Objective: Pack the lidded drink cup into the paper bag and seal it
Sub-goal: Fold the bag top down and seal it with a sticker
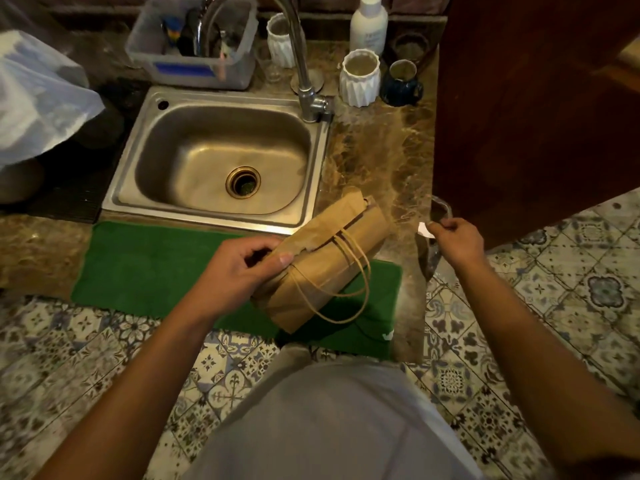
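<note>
A brown paper bag [322, 261] with twine handles lies on its side, its top folded over, across the green mat [149, 265] and the marble counter. My left hand [239, 268] grips the bag's folded end, thumb on top. My right hand [453, 240] is off to the right of the bag, apart from it, pinching a small white strip [423, 229] that looks like tape or a sticker. The lidded drink cup is hidden; the bag bulges as if something is inside.
A steel sink [214, 161] with a tap [304, 81] lies behind the bag. Two white ribbed vases [360, 77], a dark mug [401, 83], a white bottle [369, 22] and a utensil tub [194, 43] stand at the back. A wooden panel [536, 98] rises at right. A plastic bag [38, 95] sits far left.
</note>
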Motion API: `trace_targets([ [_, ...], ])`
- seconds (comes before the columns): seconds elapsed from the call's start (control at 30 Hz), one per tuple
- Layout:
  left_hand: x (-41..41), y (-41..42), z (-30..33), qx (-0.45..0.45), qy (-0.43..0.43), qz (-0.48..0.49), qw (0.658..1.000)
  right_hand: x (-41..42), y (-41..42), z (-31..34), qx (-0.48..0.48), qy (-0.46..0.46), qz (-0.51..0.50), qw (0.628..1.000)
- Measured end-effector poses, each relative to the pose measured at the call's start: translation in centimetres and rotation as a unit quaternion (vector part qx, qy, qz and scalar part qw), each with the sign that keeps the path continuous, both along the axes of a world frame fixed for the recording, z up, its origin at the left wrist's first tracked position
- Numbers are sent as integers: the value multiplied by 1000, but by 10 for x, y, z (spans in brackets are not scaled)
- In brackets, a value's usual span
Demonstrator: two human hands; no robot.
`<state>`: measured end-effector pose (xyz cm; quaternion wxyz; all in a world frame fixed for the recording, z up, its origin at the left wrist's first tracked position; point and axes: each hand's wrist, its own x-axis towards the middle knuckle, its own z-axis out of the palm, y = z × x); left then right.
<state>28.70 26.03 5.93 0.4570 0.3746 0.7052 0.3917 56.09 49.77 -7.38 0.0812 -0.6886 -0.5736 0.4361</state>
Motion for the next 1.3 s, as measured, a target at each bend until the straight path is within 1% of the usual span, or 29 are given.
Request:
trace_targets([
  [0.13, -2, -8, -8, -21, 14, -23, 999, 0, -2, -16, -11, 8, 4, 1000],
  [0.27, -6, -12, -11, -20, 15, -19, 999, -5, -2, -12, 11, -17, -39, 999],
  [0.37, -8, -14, -15, -19, 17, -17, 1000, -3, 0, -11, -9, -55, -18, 998],
  [0.43, -10, -17, -15, -16, 24, -18, 999, -1, 3, -15, -30, -64, 9, 997],
  [0.5, -11, -20, -16, -15, 30, -20, 999, -1, 4, -17, -34, -61, 12, 997],
  [0.67, -14, -27, -14, -9, 51, -11, 999, 2, 3, -20, -11, -57, -7, 998],
  [0.93, -11, -25, -12, -13, 80, -24, 996, 2, 3, -24, 9, -71, 6, 997],
  [1.17, -4, -22, -10, -17, 121, -26, 992, 3, 6, -28, 68, -121, 67, 988],
  [1.23, -2, -23, -8, -25, 122, -24, 992, 1, 5, -25, 91, -117, 68, 987],
  [1.3, 0, -22, -6, -32, 124, -19, 992, -3, 9, -16, 141, -101, 55, 983],
])
